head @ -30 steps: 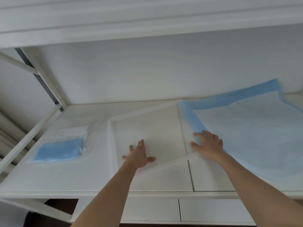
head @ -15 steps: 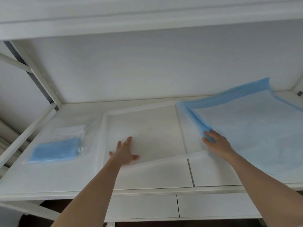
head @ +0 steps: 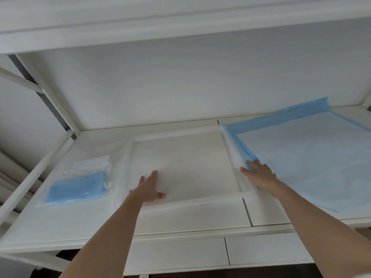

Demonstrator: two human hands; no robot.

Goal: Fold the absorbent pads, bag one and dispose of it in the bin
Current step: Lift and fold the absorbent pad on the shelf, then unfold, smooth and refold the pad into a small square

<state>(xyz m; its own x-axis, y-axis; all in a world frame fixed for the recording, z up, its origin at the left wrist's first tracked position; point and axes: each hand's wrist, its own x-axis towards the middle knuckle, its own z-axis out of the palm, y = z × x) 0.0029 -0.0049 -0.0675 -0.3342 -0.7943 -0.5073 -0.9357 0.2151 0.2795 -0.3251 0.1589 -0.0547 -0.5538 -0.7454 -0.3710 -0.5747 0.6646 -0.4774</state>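
1. The white absorbent pad [head: 180, 163] lies spread on the white shelf [head: 190, 219], mid-scene; a blue-edged pad [head: 313, 157] overlaps its right side.
2. The left hand [head: 149, 189] presses flat on the white pad, fingers straight, gripping nothing.
3. The right hand [head: 259, 175] rests on the blue edge; whether it pinches the edge I cannot tell.
4. Far left, a bagged blue pad [head: 78, 187] lies apart.
5. The pads look thin, light and floppy; best lifted by a corner or edge.
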